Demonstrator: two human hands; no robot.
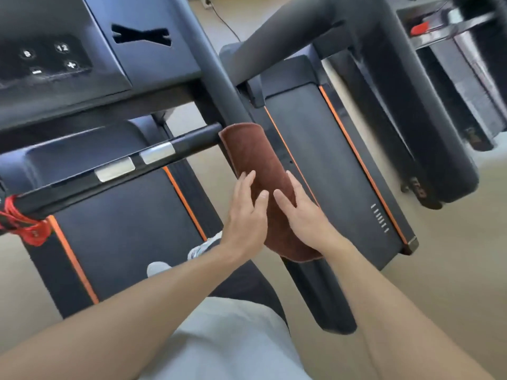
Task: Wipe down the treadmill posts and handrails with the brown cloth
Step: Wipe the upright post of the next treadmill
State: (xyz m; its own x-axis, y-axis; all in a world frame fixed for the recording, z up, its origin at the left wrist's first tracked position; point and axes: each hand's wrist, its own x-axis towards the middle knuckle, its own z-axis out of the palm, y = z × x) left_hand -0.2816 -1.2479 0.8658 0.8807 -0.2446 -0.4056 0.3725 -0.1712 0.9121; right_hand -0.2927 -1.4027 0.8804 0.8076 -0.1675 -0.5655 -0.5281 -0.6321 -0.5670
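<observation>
**Both hands flat on brown cloth over handrail**

Head view: brown cloth (260,171) sits centre frame, draped lengthwise over the treadmill handrail (219,86), which runs diagonally from upper centre down to lower right. Cloth's top edge is just beside the crossbar (153,156) w/ two silver sensor plates, mid left. Left hand (247,215) rests on cloth's left side, fingers straight & spread, grip open, nothing clasped. Right hand (299,212) rests on cloth's right side, fingers straight, thumb on top, grip likewise open, only pressing. Console (46,58) w/ round buttons in upper left. Red cord (22,223) wrapped round crossbar at left edge. Second treadmill deck (337,165) w/ orange stripes right of centre.
</observation>
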